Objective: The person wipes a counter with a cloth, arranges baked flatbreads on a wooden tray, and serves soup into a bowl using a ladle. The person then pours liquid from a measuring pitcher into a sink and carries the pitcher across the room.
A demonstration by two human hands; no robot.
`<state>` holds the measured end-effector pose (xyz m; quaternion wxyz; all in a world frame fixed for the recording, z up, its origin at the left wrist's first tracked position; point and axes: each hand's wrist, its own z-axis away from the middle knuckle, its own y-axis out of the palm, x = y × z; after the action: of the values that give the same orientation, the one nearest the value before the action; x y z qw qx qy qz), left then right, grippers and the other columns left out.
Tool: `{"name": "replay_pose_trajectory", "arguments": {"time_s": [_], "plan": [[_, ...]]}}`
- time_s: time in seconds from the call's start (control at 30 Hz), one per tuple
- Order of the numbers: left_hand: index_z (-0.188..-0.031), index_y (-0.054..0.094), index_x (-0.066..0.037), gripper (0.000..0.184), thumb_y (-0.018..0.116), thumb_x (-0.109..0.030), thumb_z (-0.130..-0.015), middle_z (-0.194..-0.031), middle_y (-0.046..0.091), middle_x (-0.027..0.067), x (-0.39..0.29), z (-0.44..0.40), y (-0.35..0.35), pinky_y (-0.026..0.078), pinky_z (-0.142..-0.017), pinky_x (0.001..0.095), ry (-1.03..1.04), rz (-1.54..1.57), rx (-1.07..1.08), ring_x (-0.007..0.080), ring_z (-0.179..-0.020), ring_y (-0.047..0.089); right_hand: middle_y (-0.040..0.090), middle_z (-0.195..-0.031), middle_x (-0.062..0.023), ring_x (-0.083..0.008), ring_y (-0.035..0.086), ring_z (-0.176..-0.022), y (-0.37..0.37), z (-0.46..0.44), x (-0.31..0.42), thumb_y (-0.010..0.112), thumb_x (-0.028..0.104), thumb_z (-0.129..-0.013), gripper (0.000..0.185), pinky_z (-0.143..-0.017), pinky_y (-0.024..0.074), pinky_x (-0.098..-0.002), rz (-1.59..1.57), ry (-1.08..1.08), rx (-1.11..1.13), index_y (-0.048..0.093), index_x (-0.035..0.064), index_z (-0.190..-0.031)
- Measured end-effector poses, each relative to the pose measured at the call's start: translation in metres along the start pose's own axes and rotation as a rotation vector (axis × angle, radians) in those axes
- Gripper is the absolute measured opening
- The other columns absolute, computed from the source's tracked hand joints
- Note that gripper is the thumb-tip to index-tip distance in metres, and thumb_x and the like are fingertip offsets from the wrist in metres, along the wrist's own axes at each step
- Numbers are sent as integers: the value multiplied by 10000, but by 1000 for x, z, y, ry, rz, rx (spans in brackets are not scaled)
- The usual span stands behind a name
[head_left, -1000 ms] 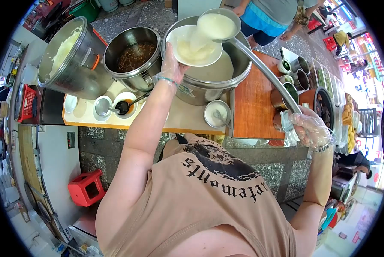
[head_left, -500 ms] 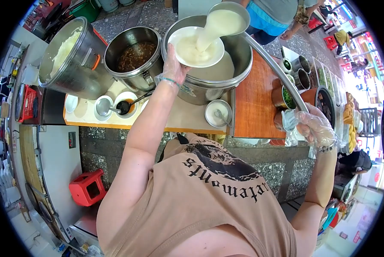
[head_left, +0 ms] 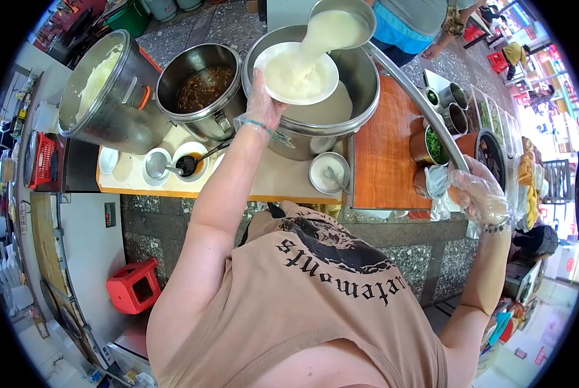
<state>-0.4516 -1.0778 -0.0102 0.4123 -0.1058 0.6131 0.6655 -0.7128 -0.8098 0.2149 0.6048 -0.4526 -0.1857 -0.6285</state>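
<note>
My left hand, in a clear plastic glove, is closed on the rim and underside of a white bowl. The bowl is over a large steel pot of pale liquid. From the right, my gloved right hand grips the end of a long curved handle. It belongs to a ladle tilted above the bowl. A thick stream of creamy white liquid runs from the ladle into the bowl, where more of it lies. The ends of my left fingers are hidden behind the bowl.
Left of the big pot stand a pot of brown broth and a tall steel container. Small bowls with ladles and a cup of white liquid line the near edge. Chopped-green tins stand right. Another person is beyond.
More white liquid has gone into the bowl, and its level looks higher. The ladle is tipped further and its stream is wider. Both hands keep nearly the same places.
</note>
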Motion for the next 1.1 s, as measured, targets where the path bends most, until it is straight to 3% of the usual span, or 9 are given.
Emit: {"name": "replay_pose_trajectory", "arguments": {"time_s": [0.47, 1.1], "plan": [[-1425, 337, -97, 613, 225, -530, -1006, -1403, 464, 105, -1, 2, 4, 446, -1019, 426, 4, -1, -9, 260, -1271, 481, 478, -613, 70, 6, 370, -445, 15, 2, -4, 689, 313, -831, 334, -396, 257, -144, 91, -35, 7, 573, 47, -998], [-1429, 344, -95, 632, 255, -545, -995, -1423, 439, 105, -4, -8, -1, 436, -1032, 429, -54, -15, -4, 277, -1286, 462, 514, -720, 54, -4, 385, -480, 38, 7, -11, 680, 217, -815, 278, -413, 278, -160, 58, -45, -102, 565, 49, -1006]]}}
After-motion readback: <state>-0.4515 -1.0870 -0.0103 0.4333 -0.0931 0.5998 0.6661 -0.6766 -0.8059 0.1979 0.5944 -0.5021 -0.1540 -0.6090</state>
